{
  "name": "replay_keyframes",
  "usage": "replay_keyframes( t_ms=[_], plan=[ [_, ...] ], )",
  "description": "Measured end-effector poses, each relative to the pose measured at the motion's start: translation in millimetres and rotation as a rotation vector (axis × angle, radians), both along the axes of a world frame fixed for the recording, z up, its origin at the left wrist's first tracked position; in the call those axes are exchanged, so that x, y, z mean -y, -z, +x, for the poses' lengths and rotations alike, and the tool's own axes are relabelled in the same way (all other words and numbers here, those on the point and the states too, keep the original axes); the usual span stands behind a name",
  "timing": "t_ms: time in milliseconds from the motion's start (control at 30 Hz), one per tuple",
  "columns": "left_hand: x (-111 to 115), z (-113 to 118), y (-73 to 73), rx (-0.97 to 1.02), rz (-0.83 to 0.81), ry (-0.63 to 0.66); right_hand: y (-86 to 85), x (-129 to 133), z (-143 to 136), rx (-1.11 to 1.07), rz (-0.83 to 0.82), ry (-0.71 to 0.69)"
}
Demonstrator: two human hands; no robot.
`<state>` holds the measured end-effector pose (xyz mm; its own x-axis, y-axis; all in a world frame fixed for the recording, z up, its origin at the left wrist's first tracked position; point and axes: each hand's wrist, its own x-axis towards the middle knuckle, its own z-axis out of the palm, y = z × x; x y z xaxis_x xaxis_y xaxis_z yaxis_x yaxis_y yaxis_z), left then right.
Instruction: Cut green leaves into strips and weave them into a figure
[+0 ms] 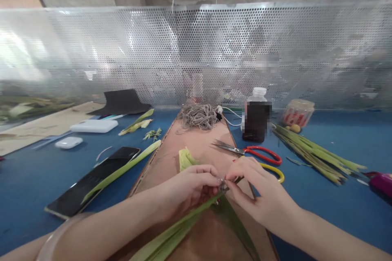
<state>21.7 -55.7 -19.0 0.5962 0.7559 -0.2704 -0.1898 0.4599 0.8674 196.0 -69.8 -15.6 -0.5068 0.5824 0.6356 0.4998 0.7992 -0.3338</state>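
Over the middle of a brown cardboard strip (171,142), my left hand (197,181) and my right hand (252,183) meet fingertip to fingertip. Both pinch a small knotted part where long green leaves (180,232) come together; what exactly sits between the fingertips is too small to tell. The leaves hang from there toward the lower left and lower right. A pale green folded leaf piece (185,159) lies just beyond my left hand. Scissors (263,154) with red and yellow handles lie open beyond my right hand, which partly hides them.
Grey cord (199,116) lies heaped at the cardboard's far end. A dark bottle (256,118), a jar (298,113) and a leaf bundle (315,153) are at the right. On the blue table's left are a phone (92,183), a white case (69,142) and a white box (94,126).
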Motion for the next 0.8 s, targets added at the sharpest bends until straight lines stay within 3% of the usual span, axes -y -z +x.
replay_keyframes(
  t_ms=[800],
  plan=[
    [4.7, -3.1, -1.0, -0.129, 0.151, 0.096, 3.2, -1.6, 2.6, 0.021, -0.046, -0.008]
  ],
)
